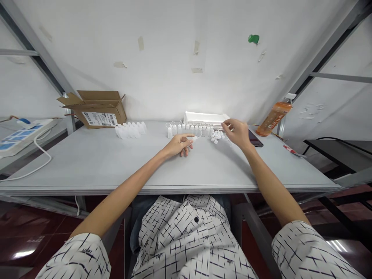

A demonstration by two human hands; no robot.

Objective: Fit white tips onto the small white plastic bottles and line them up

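Note:
My left hand (179, 145) is closed in a pinch around a small white plastic bottle (195, 138), tilted to the right, with a thin curved white strand rising from its end. My right hand (237, 132) is raised above the table, thumb and fingertips pressed together. What they hold, if anything, is too small to tell. Below and left of it lies a loose pile of small white caps (216, 136). Behind both hands stands a row of small white bottles (192, 128), several with looped strands on top. A white tray (203, 117) lies behind that row.
On the left, a group of translucent bottles (130, 130) stands before an open cardboard box (100, 112). To the right are a dark phone (255, 139), an orange drink bottle (274, 118) leaning against the frame, and a red-and-white packet (292, 150). A power strip (24, 135) sits far left.

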